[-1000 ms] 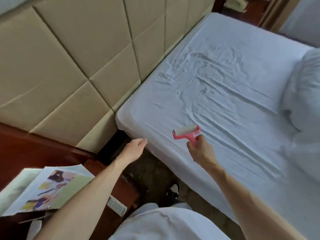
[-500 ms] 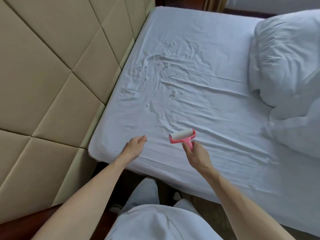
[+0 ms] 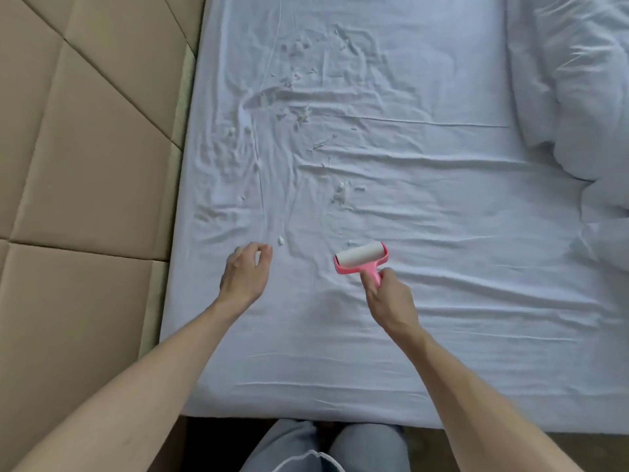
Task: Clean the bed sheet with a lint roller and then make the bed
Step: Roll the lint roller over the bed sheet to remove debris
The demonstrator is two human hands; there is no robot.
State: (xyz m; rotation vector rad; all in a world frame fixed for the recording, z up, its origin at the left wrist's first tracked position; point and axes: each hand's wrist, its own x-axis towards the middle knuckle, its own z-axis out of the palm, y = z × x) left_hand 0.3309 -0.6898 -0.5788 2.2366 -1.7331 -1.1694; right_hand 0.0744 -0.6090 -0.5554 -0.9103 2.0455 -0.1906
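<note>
right hand [image 3: 391, 303]: grips lint roller [image 3: 361, 258] handle, over bed sheet [image 3: 442, 284] | left hand [image 3: 245, 274]: loosely curled, holding nothing, left of roller

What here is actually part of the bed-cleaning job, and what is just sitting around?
Part of the job:
pink lint roller, held by the right hand
wrinkled bed sheet
white scraps scattered on it
bunched duvet, for making up later
left hand, empty

Just there:
beige padded panels
the person's grey trousers
</note>
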